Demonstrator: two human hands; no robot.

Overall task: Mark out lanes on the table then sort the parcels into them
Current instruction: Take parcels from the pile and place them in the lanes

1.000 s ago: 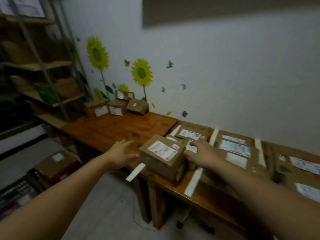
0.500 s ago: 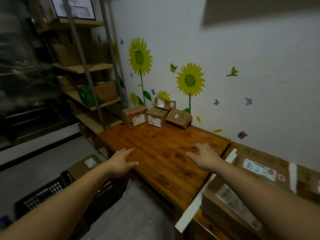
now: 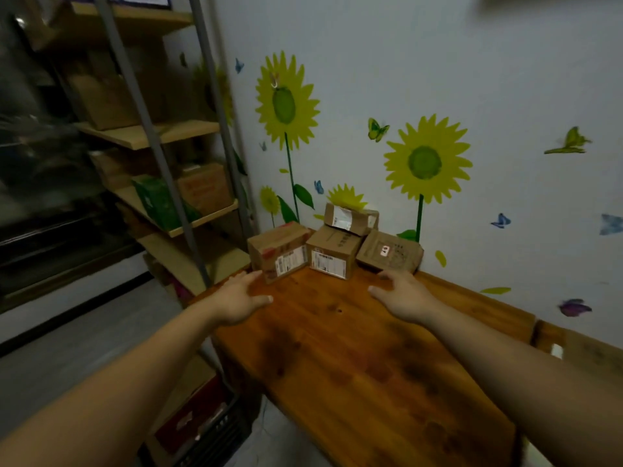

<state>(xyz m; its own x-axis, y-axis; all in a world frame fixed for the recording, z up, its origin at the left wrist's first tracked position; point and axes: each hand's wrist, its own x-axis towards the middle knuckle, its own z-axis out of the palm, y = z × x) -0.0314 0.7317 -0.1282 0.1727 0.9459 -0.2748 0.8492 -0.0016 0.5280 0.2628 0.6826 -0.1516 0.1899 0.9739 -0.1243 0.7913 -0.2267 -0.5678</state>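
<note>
In the head view, the camera now stands much nearer to the corner of the room than half a second ago. The white strips and the labelled parcels that filled the right side one second ago are gone from sight.

The four parcels at the far end of the worktop [image 3: 354, 365] look bigger and closer than before. The left hand [image 3: 236, 299] was beside the worktop edge. It now reaches over the worktop, its grip spread and holding nothing, with the fingertips just beside the left parcel [image 3: 279, 256]. I cannot tell if they touch it. The right hand [image 3: 401, 294] has also come forward, grip spread and holding nothing, near the leaning parcel [image 3: 389, 252].

Between those two stands the middle parcel [image 3: 332, 252], and the top parcel [image 3: 350, 219] lies on it, against the wall.

The left and middle parcels carry white shipping labels with barcodes on their front sides, and the left one also has red marks. The top parcel has a white label too. The leaning parcel shows a small white sticker and dark print. All the writing is too blurred to read.
</note>
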